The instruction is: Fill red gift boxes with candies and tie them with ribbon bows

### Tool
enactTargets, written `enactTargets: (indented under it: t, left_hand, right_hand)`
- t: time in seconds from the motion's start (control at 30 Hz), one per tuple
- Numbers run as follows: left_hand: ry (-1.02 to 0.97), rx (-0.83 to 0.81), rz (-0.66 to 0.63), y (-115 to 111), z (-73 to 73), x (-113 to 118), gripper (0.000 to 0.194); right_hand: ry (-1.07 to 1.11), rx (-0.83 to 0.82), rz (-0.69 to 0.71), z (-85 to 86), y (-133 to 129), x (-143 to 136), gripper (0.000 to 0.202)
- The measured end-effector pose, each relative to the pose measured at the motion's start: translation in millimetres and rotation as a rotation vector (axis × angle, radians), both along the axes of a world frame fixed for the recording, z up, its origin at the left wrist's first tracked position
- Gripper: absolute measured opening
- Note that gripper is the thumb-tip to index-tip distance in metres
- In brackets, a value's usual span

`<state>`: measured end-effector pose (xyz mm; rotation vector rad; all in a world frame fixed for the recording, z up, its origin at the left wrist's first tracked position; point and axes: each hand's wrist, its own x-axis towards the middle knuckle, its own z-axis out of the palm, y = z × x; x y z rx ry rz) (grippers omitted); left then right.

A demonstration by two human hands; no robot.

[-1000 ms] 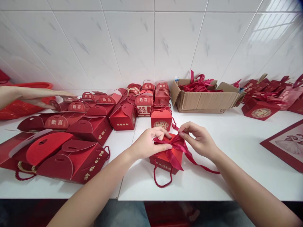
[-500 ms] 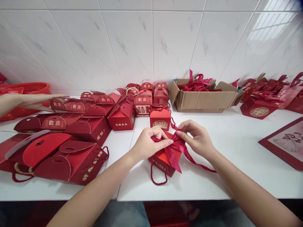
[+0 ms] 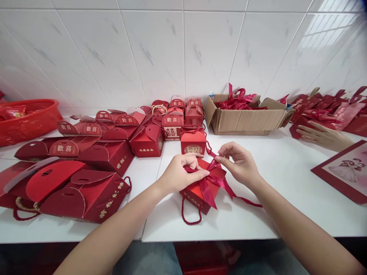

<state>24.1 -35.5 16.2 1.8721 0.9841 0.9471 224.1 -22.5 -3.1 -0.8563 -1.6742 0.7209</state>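
Note:
A small red gift box (image 3: 192, 195) sits on the white table in front of me, with a dark red cord handle (image 3: 191, 223) looping off its near side. Across its top lies a crimson satin ribbon (image 3: 208, 193), crossed near the middle, one tail trailing right. My left hand (image 3: 186, 173) pinches the ribbon close to the crossing and rests against the box. Thumb and fingertips of my right hand (image 3: 235, 159) grip another part of the ribbon at the box's upper right. The fingers of both hands partly hide the knot.
Several red boxes (image 3: 94, 194) fill the left side, before a red plastic basin (image 3: 28, 124). A cardboard box (image 3: 248, 121) of ribbons stands by the wall. At right, another person's hand (image 3: 321, 134) touches a ribboned box; a picture card (image 3: 344, 172) lies nearer.
My right hand has shifted slightly, still pinching the ribbon. Another person's hand has left the boxes at left, and a hand now shows at the right.

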Motion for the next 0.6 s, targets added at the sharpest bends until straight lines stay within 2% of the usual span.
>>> enactTargets:
  t: [0.1, 0.17, 0.3, 0.4, 0.5, 0.6]
  left_hand:
    - [-0.034, -0.024, 0.008, -1, -0.2, -1, 0.049]
    - [-0.074, -0.051, -0.008, -1, 0.1, -3, 0.048]
    - [-0.203, -0.099, -0.068, 1, -0.5, -8, 0.036]
    - [-0.297, -0.114, -0.105, 4, -3.5, -10, 0.033]
    - [-0.392, -0.117, -0.132, 4, -7.2, -9, 0.037]
    - [-0.456, -0.125, -0.106, 4, -10.5, -7, 0.036]
  right_hand:
    - [0.018, -0.134, 0.084, 1.9, 3, 6, 0.016]
    - [0.014, -0.253, 0.243, 1.9, 10, 18, 0.031]
    - [-0.026, -0.384, 0.626, -3.7, 28, 48, 0.081]
    - [-0.133, -0.394, 0.83, -9.9, 34, 53, 0.088]
    - [-0.225, -0.356, 0.912, -14.6, 29, 38, 0.098]
    - [-0.247, -0.301, 0.868, -16.0, 22, 21, 0.106]
